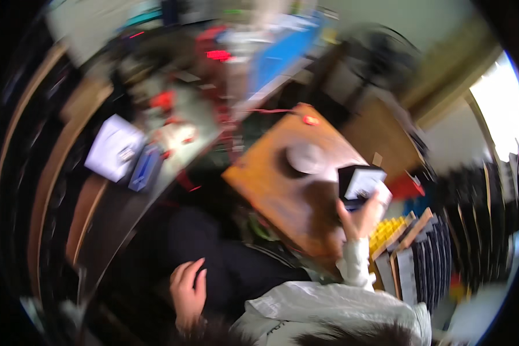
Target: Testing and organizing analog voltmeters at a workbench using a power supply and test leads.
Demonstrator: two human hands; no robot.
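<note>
My right hand (363, 218) is closed around a small dark box (344, 183) with a pale face, over the right edge of an orange-brown wooden table (271, 179). Motion blur hides the box's finer details. To the left of that box on the tabletop is a round whitish thing (305, 158), too smeared to name. My left hand (189, 291) is by my dark-clad leg, its fingers slightly apart with nothing in them.
On the left, a grey bench (184, 112) carries a white box (115, 148), a blue box (146, 167) and blurred red items. A fan (380, 55) stands at the back right. Several black crates or trays (429, 268) stand on the right beside yellow pieces (386, 235).
</note>
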